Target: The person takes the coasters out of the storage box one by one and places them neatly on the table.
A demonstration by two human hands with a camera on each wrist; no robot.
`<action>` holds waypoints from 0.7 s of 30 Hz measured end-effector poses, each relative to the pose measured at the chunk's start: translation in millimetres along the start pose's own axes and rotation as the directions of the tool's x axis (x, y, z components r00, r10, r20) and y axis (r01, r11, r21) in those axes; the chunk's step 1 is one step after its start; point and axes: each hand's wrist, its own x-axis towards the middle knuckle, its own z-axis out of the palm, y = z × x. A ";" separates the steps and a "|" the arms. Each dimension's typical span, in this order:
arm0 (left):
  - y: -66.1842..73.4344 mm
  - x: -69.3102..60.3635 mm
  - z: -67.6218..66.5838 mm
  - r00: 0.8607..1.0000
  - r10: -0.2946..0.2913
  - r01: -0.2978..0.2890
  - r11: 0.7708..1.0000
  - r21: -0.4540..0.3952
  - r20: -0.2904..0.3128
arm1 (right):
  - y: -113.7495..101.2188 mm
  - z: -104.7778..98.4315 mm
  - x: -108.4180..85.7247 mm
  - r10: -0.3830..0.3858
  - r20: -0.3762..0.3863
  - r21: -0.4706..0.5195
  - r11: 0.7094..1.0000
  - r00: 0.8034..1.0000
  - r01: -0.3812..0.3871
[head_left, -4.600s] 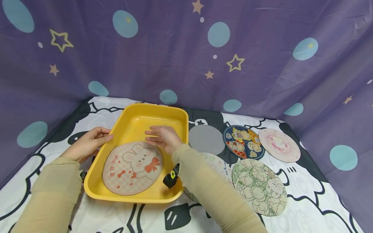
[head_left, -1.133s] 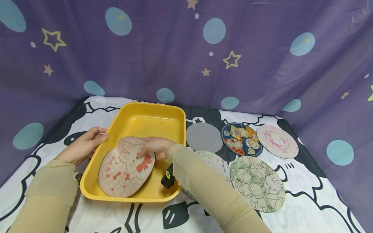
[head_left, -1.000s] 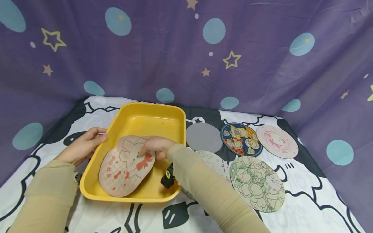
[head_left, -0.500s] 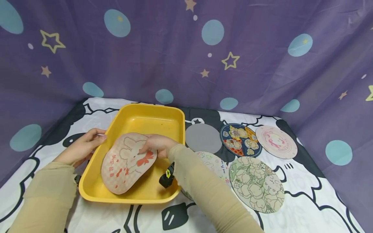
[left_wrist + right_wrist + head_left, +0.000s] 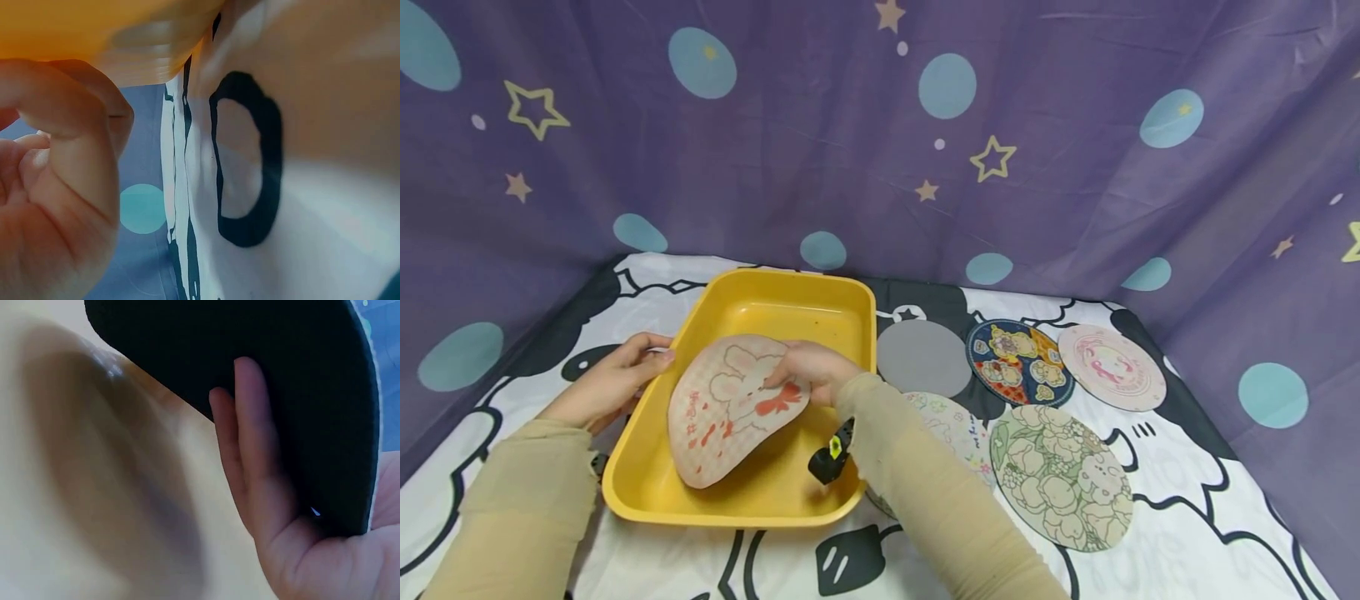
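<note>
A yellow tray [image 5: 820,321] lies on the patterned cloth. Inside it, a round pink checked mouse pad [image 5: 741,400] with a bunny and red bow is raised and bends in the middle. My right hand [image 5: 816,371] pinches its right edge, thumb on the printed face and fingers below. The right wrist view shows those fingers against the pad's dark underside [image 5: 312,412]. My left hand [image 5: 613,379] holds the tray's left rim. In the left wrist view, curled fingers [image 5: 81,119] touch the tray's outer wall [image 5: 125,37].
Right of the tray lie a plain grey disc [image 5: 925,358], a navy bear pad [image 5: 1021,362], a pink pad [image 5: 1112,367], a green floral pad [image 5: 1060,479] and a pale printed pad [image 5: 951,429], partly hidden by my right sleeve. A purple curtain [image 5: 865,150] hangs behind.
The bunny pad lay flat in the tray with my right hand above it. Now the right hand pinches it, and the pad has risen and curved more. The left hand stays at the rim.
</note>
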 end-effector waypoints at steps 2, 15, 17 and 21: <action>0.1 -0.5 0.0 1.000 0.004 -0.004 1.000 -0.005 -0.002 | 0.0 -0.2 -0.1 -0.009 -0.010 0.003 1.000 1.000 0.009; 4.5 -0.6 0.2 1.000 -0.031 0.031 1.000 -0.004 0.003 | -2.8 -6.3 -5.9 -0.072 -0.130 0.110 0.990 0.989 0.086; 4.4 -0.6 -0.1 0.999 -0.034 0.034 0.999 -0.004 0.004 | -3.0 -7.5 -7.1 -0.075 -0.151 0.151 0.984 0.986 0.098; 4.0 -0.8 -0.4 0.999 -0.040 0.040 0.999 0.003 0.005 | -2.8 -10.9 -9.4 -0.078 -0.182 0.234 0.965 0.980 0.120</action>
